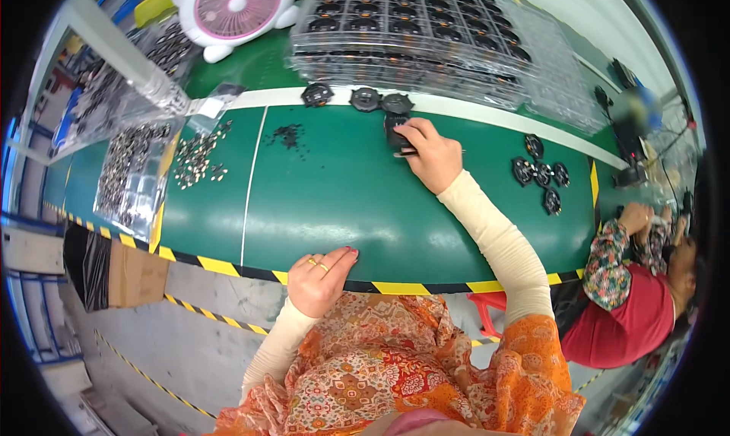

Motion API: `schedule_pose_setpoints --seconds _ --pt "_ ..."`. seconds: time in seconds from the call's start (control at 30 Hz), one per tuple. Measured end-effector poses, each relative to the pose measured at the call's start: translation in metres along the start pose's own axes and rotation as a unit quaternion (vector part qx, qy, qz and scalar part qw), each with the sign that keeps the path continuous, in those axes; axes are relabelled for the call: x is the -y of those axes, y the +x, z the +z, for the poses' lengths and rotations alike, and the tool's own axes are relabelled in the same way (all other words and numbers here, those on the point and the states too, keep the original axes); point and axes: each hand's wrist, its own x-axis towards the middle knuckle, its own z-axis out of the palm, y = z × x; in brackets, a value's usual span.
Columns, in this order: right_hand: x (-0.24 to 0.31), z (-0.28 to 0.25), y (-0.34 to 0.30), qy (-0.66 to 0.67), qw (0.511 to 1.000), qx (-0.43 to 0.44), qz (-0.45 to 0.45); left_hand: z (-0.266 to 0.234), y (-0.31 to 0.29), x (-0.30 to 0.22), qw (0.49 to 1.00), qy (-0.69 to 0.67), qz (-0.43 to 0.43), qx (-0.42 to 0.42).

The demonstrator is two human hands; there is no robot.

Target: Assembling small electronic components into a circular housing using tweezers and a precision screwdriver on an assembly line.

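Note:
My right hand (435,155) reaches to the far middle of the green work surface. Its fingers are closed on a black block-shaped piece (395,135), whose exact kind I cannot make out. Just beyond that piece, along the white strip, are three round black parts, one of them a black disc (366,99). My left hand (321,282) rests at the near edge, fingers curled and pressed together at the tips. Whatever may be between those fingertips is hidden. Small black bits (288,136) lie scattered farther left.
Clear plastic trays (411,63) of round black parts are stacked at the back. Several round parts (542,174) lie grouped at right. Small metallic pieces (199,158) lie left, near a filled clear bag (131,176). A pink-and-white fan (237,6) stands behind; a co-worker (627,307) sits right.

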Motion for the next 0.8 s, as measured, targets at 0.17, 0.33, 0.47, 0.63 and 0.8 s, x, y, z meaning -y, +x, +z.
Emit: schedule_pose_setpoints --seconds 0.17,0.33,0.47,0.63,0.8 --pt "0.003 0.004 0.013 0.1 0.982 -0.156 0.028 -0.007 0.03 0.014 0.978 -0.176 -0.089 0.063" --pt "-0.021 -0.002 0.035 0.047 0.981 -0.103 0.157 0.001 0.121 0.06 0.999 0.0 -0.024 0.036" --pt "-0.046 -0.005 0.031 -0.07 0.988 -0.1 0.091 0.036 0.185 0.121 0.983 0.103 -0.145 0.035" --pt "-0.024 0.016 0.043 -0.057 0.997 -0.05 -0.023 0.07 0.2 0.138 0.974 0.15 -0.164 0.032" --pt "-0.027 0.011 0.055 -0.091 0.993 0.073 0.031 0.083 0.196 0.12 0.968 0.236 -0.053 0.064"
